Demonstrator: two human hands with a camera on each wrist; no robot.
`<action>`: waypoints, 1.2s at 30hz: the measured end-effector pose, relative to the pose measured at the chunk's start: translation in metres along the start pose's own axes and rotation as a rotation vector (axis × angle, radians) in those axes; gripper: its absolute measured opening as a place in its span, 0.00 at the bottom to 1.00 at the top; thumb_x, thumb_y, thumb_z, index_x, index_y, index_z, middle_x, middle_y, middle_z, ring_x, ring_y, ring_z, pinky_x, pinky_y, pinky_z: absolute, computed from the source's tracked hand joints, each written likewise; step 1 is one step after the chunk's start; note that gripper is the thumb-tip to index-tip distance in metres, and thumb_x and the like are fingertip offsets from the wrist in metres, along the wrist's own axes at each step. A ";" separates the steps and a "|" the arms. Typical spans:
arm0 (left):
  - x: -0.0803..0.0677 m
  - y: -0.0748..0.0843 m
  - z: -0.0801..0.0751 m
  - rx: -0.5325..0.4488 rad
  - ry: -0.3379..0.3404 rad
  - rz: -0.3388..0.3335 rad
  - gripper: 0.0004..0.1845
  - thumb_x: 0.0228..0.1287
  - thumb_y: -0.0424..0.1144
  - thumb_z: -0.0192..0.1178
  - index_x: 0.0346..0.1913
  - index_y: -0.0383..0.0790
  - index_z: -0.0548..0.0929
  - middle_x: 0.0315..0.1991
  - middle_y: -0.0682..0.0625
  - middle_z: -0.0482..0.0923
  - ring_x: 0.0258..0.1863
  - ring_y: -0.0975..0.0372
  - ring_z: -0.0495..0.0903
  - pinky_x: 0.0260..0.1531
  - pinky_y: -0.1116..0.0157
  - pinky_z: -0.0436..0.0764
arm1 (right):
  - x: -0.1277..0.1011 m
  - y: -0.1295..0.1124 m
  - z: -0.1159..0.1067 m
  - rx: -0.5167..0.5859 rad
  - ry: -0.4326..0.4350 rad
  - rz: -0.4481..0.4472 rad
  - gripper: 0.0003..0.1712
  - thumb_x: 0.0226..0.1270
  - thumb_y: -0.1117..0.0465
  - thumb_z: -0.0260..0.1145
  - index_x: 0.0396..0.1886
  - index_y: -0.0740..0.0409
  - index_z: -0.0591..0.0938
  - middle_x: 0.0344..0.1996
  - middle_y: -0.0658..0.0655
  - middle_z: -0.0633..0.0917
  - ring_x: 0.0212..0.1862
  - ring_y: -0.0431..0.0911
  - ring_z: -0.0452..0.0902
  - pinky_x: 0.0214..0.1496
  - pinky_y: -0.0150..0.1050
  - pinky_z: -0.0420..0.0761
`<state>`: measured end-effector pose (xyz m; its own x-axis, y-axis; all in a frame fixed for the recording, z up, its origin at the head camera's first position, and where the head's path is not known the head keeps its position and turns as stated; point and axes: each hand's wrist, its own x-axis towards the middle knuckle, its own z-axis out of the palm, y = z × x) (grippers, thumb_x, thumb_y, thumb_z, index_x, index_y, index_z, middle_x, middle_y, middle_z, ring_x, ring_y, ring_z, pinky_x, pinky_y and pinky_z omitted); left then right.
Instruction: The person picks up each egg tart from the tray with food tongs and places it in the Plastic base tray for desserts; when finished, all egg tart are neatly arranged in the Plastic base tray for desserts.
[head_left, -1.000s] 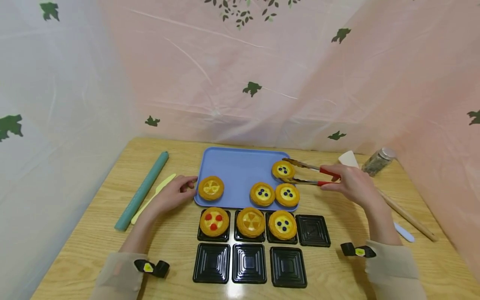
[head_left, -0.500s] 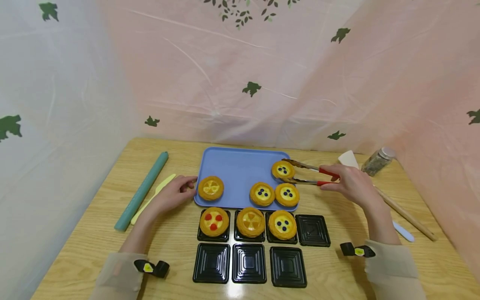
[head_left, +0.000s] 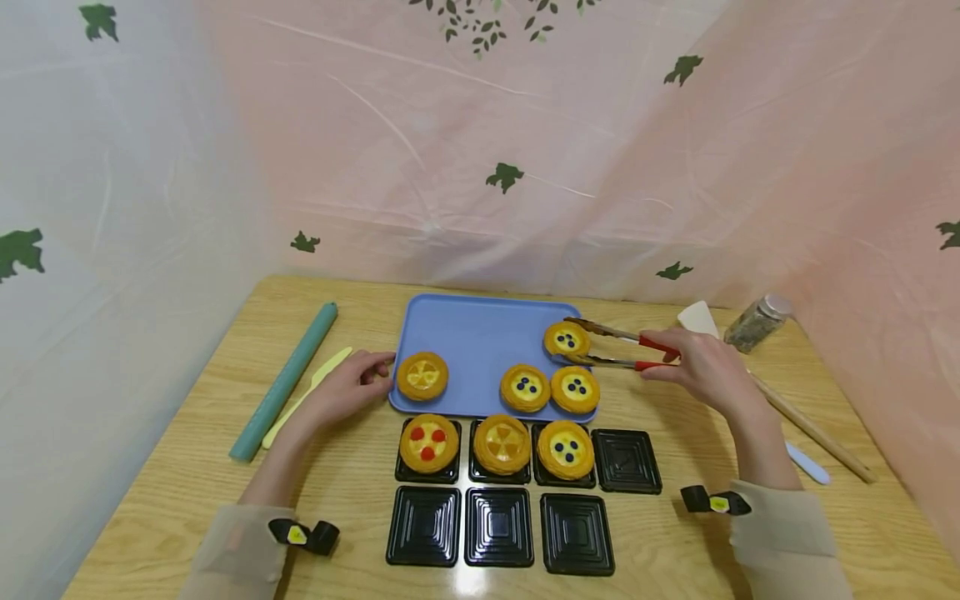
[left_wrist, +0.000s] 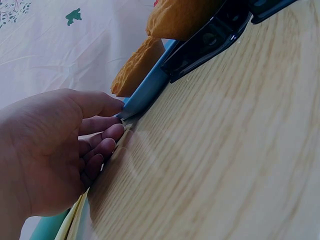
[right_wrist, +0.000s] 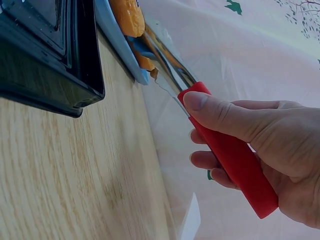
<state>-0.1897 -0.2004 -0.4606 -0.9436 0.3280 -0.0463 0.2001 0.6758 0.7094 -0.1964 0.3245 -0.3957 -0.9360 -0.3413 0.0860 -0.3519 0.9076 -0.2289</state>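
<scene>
My right hand (head_left: pixel 701 367) grips the red-handled tongs (head_left: pixel 618 348), their arms straddling the blueberry tart (head_left: pixel 566 339) near the blue tray's (head_left: pixel 468 333) right edge. My left hand (head_left: pixel 347 385), fingers loosely curled and holding nothing, touches the tray's left edge. To lift well, I judge: squeeze evenly low on the crust, raise level, steady the tray.

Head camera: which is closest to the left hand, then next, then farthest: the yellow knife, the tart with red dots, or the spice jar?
1. Yellow knife, just beside the left hand, on its left.
2. Tart with red dots, in a black tray to the hand's right, nearer the person.
3. Spice jar, far across at the table's right back corner.
</scene>
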 end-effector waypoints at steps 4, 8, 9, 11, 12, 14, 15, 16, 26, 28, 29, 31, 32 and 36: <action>0.000 0.001 0.000 -0.005 0.003 -0.002 0.27 0.72 0.41 0.61 0.70 0.32 0.76 0.46 0.43 0.79 0.39 0.60 0.72 0.42 0.65 0.71 | 0.000 0.000 0.000 -0.002 0.005 -0.004 0.34 0.59 0.53 0.78 0.66 0.56 0.82 0.45 0.62 0.89 0.37 0.49 0.84 0.31 0.38 0.75; 0.000 0.001 0.000 -0.006 0.006 0.002 0.28 0.72 0.42 0.61 0.69 0.32 0.76 0.46 0.42 0.80 0.39 0.61 0.72 0.41 0.66 0.71 | 0.000 0.000 0.001 -0.003 0.010 -0.006 0.34 0.59 0.53 0.78 0.66 0.55 0.82 0.45 0.62 0.89 0.37 0.49 0.83 0.31 0.38 0.75; 0.000 0.001 0.000 -0.004 0.007 0.000 0.28 0.72 0.42 0.61 0.70 0.32 0.76 0.46 0.42 0.80 0.39 0.61 0.72 0.41 0.66 0.71 | 0.000 0.000 0.001 -0.003 0.011 -0.007 0.34 0.59 0.53 0.78 0.66 0.55 0.82 0.45 0.62 0.89 0.36 0.49 0.83 0.31 0.38 0.75; 0.000 0.001 0.000 -0.001 0.005 0.001 0.28 0.72 0.42 0.61 0.69 0.32 0.76 0.46 0.42 0.79 0.39 0.61 0.72 0.41 0.65 0.71 | 0.000 0.000 0.001 -0.003 0.013 -0.007 0.34 0.60 0.52 0.78 0.65 0.55 0.82 0.46 0.62 0.89 0.37 0.49 0.83 0.31 0.38 0.75; 0.000 0.001 0.000 0.000 0.005 -0.003 0.28 0.72 0.41 0.61 0.70 0.32 0.76 0.46 0.42 0.79 0.39 0.60 0.72 0.41 0.65 0.71 | 0.000 0.000 0.001 -0.002 0.012 -0.008 0.34 0.60 0.52 0.78 0.65 0.55 0.82 0.46 0.62 0.89 0.37 0.48 0.83 0.31 0.38 0.75; 0.000 0.000 0.000 -0.001 0.003 -0.010 0.27 0.72 0.41 0.61 0.70 0.33 0.76 0.46 0.42 0.79 0.39 0.60 0.72 0.42 0.64 0.71 | 0.000 0.000 0.001 0.000 0.012 -0.009 0.34 0.60 0.52 0.78 0.65 0.55 0.82 0.46 0.62 0.90 0.37 0.48 0.84 0.31 0.38 0.75; 0.000 0.000 0.000 0.000 0.003 -0.012 0.27 0.72 0.41 0.61 0.70 0.33 0.76 0.46 0.43 0.79 0.40 0.60 0.72 0.42 0.64 0.71 | 0.000 0.000 0.001 0.001 0.012 -0.010 0.33 0.60 0.52 0.78 0.65 0.55 0.82 0.46 0.62 0.90 0.37 0.48 0.84 0.31 0.38 0.75; 0.000 0.000 -0.001 0.000 0.001 -0.009 0.27 0.72 0.41 0.61 0.70 0.33 0.76 0.46 0.43 0.79 0.40 0.60 0.72 0.42 0.63 0.71 | 0.000 0.000 0.001 0.002 0.011 -0.010 0.33 0.60 0.52 0.78 0.66 0.55 0.82 0.46 0.62 0.90 0.37 0.48 0.84 0.31 0.38 0.75; -0.001 -0.002 0.000 0.000 0.002 -0.008 0.27 0.72 0.41 0.61 0.70 0.33 0.76 0.46 0.44 0.79 0.41 0.60 0.72 0.43 0.63 0.71 | 0.000 0.001 -0.001 0.016 0.022 -0.024 0.33 0.60 0.54 0.78 0.66 0.56 0.82 0.46 0.62 0.89 0.36 0.48 0.83 0.30 0.37 0.73; -0.001 -0.002 0.000 0.002 0.003 -0.006 0.27 0.72 0.41 0.61 0.70 0.33 0.76 0.46 0.44 0.79 0.41 0.60 0.72 0.43 0.62 0.71 | 0.000 0.001 -0.002 0.021 0.026 -0.029 0.33 0.60 0.54 0.78 0.65 0.56 0.82 0.46 0.62 0.90 0.36 0.47 0.83 0.30 0.36 0.72; -0.001 -0.002 0.000 0.003 0.004 -0.006 0.27 0.72 0.41 0.61 0.70 0.33 0.76 0.46 0.44 0.79 0.41 0.60 0.72 0.43 0.62 0.71 | 0.000 0.001 -0.003 0.024 0.029 -0.030 0.33 0.60 0.53 0.78 0.66 0.56 0.82 0.46 0.61 0.90 0.36 0.47 0.82 0.30 0.36 0.72; -0.002 -0.002 -0.001 0.006 0.006 -0.004 0.27 0.72 0.41 0.61 0.70 0.33 0.76 0.46 0.44 0.79 0.41 0.60 0.72 0.44 0.62 0.72 | -0.001 0.002 -0.005 0.027 0.045 -0.032 0.33 0.60 0.53 0.78 0.65 0.55 0.82 0.45 0.60 0.90 0.35 0.46 0.82 0.29 0.36 0.71; -0.001 -0.001 -0.001 0.009 0.006 -0.002 0.27 0.72 0.41 0.61 0.70 0.32 0.76 0.46 0.44 0.79 0.41 0.60 0.73 0.44 0.62 0.72 | -0.003 0.002 -0.007 0.026 0.060 -0.031 0.33 0.60 0.53 0.78 0.65 0.55 0.83 0.44 0.59 0.90 0.35 0.46 0.82 0.29 0.36 0.70; -0.001 0.000 -0.001 0.012 0.005 0.004 0.27 0.72 0.40 0.60 0.69 0.31 0.76 0.46 0.43 0.79 0.41 0.60 0.73 0.44 0.62 0.72 | -0.013 0.007 -0.014 0.018 0.128 -0.041 0.33 0.57 0.53 0.80 0.63 0.54 0.84 0.41 0.57 0.91 0.32 0.43 0.79 0.29 0.35 0.68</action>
<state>-0.1887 -0.2018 -0.4597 -0.9441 0.3273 -0.0401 0.2067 0.6821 0.7014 -0.1864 0.3390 -0.3846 -0.9134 -0.3433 0.2188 -0.3913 0.8885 -0.2396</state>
